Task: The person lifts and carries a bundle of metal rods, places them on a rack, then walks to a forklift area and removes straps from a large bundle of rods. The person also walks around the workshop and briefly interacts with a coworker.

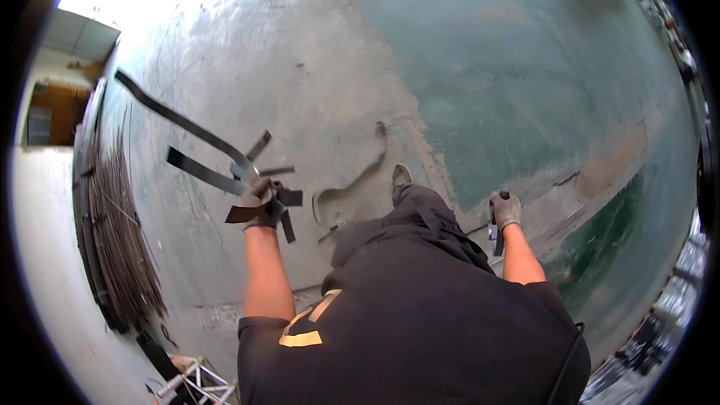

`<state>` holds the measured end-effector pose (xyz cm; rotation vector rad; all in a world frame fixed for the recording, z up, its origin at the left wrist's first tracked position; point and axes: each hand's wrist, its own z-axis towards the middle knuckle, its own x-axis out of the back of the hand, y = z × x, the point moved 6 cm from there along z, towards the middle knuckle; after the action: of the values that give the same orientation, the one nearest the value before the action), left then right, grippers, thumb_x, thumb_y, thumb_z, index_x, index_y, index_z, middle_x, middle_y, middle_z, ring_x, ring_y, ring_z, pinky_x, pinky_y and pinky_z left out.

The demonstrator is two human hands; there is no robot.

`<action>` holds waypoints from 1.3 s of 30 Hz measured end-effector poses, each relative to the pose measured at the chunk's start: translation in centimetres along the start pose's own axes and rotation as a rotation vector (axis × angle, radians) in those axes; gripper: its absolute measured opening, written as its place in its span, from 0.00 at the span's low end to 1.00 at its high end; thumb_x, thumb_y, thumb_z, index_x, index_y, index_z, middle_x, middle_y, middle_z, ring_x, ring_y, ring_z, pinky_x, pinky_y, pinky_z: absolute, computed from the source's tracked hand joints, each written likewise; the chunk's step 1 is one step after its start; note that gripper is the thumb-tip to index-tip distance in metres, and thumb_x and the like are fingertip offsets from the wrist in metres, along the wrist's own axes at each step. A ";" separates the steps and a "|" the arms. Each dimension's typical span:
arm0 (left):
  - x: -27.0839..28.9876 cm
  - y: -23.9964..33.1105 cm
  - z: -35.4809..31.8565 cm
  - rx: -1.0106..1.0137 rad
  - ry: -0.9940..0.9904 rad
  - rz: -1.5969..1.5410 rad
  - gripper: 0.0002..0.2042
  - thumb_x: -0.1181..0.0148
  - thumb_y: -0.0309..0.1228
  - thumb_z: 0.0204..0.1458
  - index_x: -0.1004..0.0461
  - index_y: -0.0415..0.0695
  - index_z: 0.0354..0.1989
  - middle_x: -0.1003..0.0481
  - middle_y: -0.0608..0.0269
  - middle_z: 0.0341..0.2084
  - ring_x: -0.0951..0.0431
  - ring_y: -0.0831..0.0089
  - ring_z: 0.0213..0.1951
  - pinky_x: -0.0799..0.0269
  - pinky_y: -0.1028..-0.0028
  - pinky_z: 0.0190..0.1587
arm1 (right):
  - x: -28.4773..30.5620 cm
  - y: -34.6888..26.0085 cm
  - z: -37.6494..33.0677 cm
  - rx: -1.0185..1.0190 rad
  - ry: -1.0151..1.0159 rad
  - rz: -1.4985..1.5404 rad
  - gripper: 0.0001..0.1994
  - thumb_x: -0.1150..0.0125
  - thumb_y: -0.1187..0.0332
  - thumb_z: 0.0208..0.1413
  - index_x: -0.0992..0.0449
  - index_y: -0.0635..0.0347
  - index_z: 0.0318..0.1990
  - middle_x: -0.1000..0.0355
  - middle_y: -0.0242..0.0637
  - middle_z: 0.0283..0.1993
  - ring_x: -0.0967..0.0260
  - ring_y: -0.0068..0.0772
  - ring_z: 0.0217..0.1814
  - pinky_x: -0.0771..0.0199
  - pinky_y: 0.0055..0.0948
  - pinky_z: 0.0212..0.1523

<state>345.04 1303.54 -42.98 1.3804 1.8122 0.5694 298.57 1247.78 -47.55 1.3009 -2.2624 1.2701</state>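
My left hand (262, 206), in a grey work glove, is closed around a bunch of dark flat strips (184, 121). Two long ones reach out to the far left, while several short ends stick out around the fingers. On the right, my gloved right hand (505, 208) is held away from my body and closed on a short dark object (498, 243). Part of that object hangs below the fist and a dark end shows at its top; its exact kind is unclear. My shoe (402, 175) stands on the floor between the hands.
A bundle of thin brown rods (120, 217) lies along the left wall. White tubular framing (196, 384) stands at the lower left. A curved dark strip or mark (352, 184) runs across the worn green-grey floor (525, 75). Shiny stacked material (660, 322) lines the right edge.
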 end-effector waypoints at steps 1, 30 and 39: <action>-6.6 3.0 -3.2 -0.125 -0.149 -0.019 0.15 0.41 0.24 0.65 0.29 0.36 0.58 0.20 0.49 0.35 0.17 0.55 0.34 0.15 0.54 0.43 | 0.6 -0.2 3.3 0.065 0.000 0.120 0.15 0.33 0.60 0.59 0.19 0.67 0.40 0.28 0.38 0.20 0.30 0.33 0.16 0.29 0.38 0.20; -18.2 16.2 41.9 0.141 0.186 -0.391 0.03 0.36 0.25 0.59 0.25 0.48 0.37 0.21 0.62 0.29 0.19 0.63 0.33 0.20 0.59 0.39 | -21.8 -64.6 27.4 0.179 -0.014 -0.084 0.16 0.34 0.59 0.60 0.20 0.65 0.31 0.29 0.35 0.18 0.31 0.28 0.16 0.31 0.34 0.20; -28.1 29.4 54.5 0.100 0.370 -0.241 0.06 0.33 0.24 0.54 0.25 0.47 0.35 0.23 0.61 0.26 0.19 0.62 0.31 0.20 0.60 0.36 | -27.9 -80.7 40.6 0.122 -0.004 0.031 0.15 0.34 0.59 0.60 0.23 0.64 0.30 0.33 0.35 0.15 0.34 0.31 0.12 0.32 0.36 0.15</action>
<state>408.98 1280.69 -45.46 1.1507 2.2935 0.6440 386.80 1214.22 -41.92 1.3148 -2.2473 1.4379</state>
